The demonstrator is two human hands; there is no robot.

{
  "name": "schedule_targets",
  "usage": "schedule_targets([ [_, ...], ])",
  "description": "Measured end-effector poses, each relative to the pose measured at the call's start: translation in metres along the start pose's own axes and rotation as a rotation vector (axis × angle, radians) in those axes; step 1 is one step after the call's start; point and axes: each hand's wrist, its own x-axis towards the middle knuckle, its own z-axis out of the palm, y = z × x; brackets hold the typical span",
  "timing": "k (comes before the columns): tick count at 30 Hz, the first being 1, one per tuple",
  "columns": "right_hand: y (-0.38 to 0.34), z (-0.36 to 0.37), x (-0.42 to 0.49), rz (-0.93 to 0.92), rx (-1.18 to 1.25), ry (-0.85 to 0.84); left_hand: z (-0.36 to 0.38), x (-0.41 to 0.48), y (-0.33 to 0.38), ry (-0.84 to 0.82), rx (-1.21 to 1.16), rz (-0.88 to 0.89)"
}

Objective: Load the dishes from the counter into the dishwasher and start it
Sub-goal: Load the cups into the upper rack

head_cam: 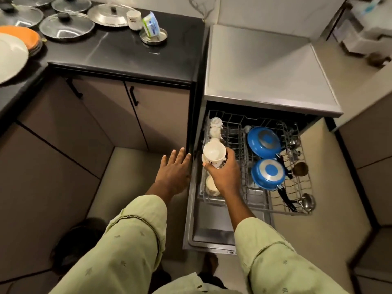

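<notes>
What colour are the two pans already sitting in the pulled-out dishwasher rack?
Blue with silver-grey bases: one pan, the other pan, seen in the head view.

Right hand gripping white cup over dishwasher rack; left hand open beside it; blue pans racked.

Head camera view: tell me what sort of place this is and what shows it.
Most likely a home kitchen: an open dishwasher with blue pans in its rack, a black counter carrying pot lids and plates, and cabinet doors below it.
</notes>
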Motion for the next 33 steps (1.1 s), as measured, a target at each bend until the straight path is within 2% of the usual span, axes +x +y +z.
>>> schedule_targets([
  [6,0.045,-0.052,0.035,0.015,-0.025,-0.021,0.005,0.032,0.067,-0.003,-0.004,-0.011],
  [11,0.06,-0.067,0.066,0.014,-0.027,-0.018,0.004,0.053,0.086,-0.029,-0.013,-0.039],
  [18,0.076,-0.062,0.106,0.07,-0.026,-0.044,0.0,0.107,0.081,-0.068,0.011,-0.011],
  [24,0.106,-0.048,0.156,0.16,-0.101,0.017,0.011,0.185,0.071,-0.097,0.049,0.052],
  [33,0.189,0.01,0.256,0.171,-0.245,0.003,0.071,0.297,0.042,-0.025,0.167,0.022],
])
